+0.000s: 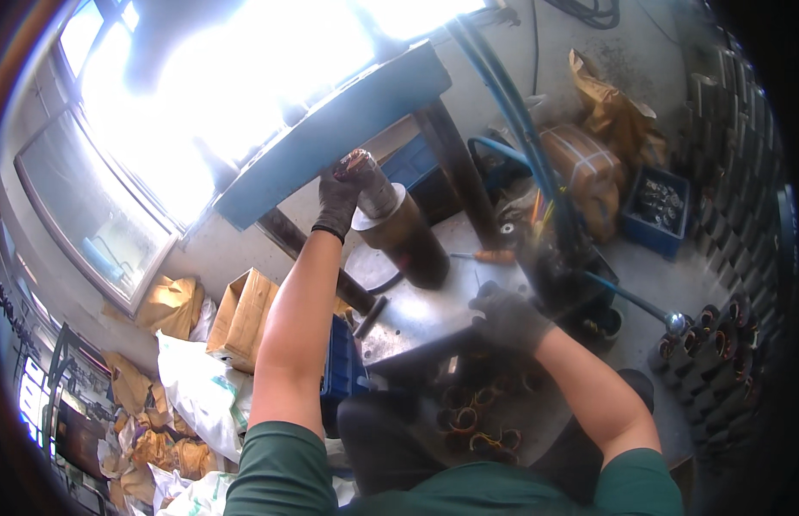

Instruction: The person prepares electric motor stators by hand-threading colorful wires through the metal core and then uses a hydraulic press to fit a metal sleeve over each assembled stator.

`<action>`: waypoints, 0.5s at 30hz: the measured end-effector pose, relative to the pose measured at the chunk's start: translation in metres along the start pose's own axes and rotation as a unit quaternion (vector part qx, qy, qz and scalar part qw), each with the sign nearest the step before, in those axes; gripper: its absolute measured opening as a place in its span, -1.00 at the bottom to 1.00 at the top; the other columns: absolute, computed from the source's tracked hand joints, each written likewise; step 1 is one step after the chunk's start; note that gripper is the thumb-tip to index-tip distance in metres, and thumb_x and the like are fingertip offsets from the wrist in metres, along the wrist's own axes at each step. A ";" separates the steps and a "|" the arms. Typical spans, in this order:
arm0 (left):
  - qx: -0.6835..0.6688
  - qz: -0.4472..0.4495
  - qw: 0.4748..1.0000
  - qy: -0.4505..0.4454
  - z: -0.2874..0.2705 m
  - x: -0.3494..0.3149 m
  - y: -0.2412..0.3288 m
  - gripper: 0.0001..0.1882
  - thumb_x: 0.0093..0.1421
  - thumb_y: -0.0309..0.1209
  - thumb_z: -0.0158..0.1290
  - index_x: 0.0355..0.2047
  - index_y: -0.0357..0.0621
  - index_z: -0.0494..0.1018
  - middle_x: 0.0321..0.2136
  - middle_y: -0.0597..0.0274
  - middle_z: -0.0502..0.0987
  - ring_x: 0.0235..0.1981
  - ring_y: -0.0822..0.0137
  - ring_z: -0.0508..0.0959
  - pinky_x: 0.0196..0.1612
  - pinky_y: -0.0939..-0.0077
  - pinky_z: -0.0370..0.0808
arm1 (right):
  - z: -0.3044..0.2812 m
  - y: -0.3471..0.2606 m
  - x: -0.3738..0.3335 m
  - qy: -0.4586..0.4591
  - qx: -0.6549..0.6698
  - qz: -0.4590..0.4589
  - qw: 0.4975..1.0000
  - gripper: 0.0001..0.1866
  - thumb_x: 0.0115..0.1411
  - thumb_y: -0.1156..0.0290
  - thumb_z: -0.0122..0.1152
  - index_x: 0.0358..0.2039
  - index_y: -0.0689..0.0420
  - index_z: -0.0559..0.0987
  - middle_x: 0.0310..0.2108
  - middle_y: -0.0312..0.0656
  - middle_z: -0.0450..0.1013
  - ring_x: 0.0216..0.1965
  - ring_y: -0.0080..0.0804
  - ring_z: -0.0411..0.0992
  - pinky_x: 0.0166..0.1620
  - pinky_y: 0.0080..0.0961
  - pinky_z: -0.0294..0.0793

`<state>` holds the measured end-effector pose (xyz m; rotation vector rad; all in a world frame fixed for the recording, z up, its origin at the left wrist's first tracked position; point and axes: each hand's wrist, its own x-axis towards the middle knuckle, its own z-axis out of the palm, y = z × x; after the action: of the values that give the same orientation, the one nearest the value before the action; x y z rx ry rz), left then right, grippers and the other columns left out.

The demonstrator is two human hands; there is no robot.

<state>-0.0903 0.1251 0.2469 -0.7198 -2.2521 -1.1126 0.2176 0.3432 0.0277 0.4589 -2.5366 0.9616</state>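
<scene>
My left hand (337, 205), in a dark glove, is closed around a copper-wound part (358, 158), the end of which shows above the fingers. That part is at the top of an upright metal cylinder (380, 198), which has a pale collar (382, 208) and a wider dark base (414, 249). My right hand (508, 318), gloved too, is over the near right edge of the metal plate (399, 328). Its fingers are curled together; a thin sliver shows at their tips, too small to name. Just beyond it lies a screwdriver (494, 256) with an orange-brown handle.
A blue press beam (339, 129) on dark posts (458, 172) spans above the plate. To the right, a blue lever with a ball end (674, 322) juts out beside stacked wound parts (709, 344). Several wound parts (464, 420) lie below the plate. Cardboard boxes (244, 318) and sacks stand left.
</scene>
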 end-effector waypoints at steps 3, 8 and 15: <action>0.003 -0.076 0.997 0.000 -0.003 0.007 -0.014 -0.38 0.14 -0.24 0.41 0.12 -0.20 0.41 -0.13 0.25 0.59 -0.10 0.41 0.60 -0.02 0.45 0.59 | -0.001 -0.003 0.000 -0.028 -0.012 -0.005 1.000 -0.57 0.25 0.15 0.20 0.00 0.15 0.65 -0.02 0.16 0.50 -0.12 0.13 0.59 0.05 -0.04 0.57; -0.172 -0.005 0.984 -0.056 0.001 -0.009 -0.012 -0.14 0.07 -0.17 0.48 0.23 -0.27 0.26 0.06 0.11 0.57 0.02 0.32 0.60 0.13 0.45 0.56 | -0.009 -0.002 -0.010 -0.106 -0.070 -0.001 0.992 -0.57 0.26 0.08 0.20 -0.05 0.15 0.65 -0.12 0.15 0.55 -0.11 0.14 0.59 0.03 -0.03 0.57; -0.076 -0.014 0.997 -0.019 -0.010 -0.029 0.005 0.07 0.03 -0.20 0.52 0.38 -0.31 0.11 0.15 -0.05 0.52 0.12 0.20 0.58 0.21 0.36 0.53 | -0.013 -0.001 -0.022 -0.207 -0.089 -0.022 0.974 -0.57 0.30 0.03 0.16 -0.14 0.16 0.67 -0.22 0.09 0.59 -0.13 0.08 0.61 -0.02 -0.02 0.57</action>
<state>-0.0638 0.1129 0.2363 -0.7776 -2.2339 -1.3041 0.2402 0.3552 0.0268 0.7201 -2.9343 0.6668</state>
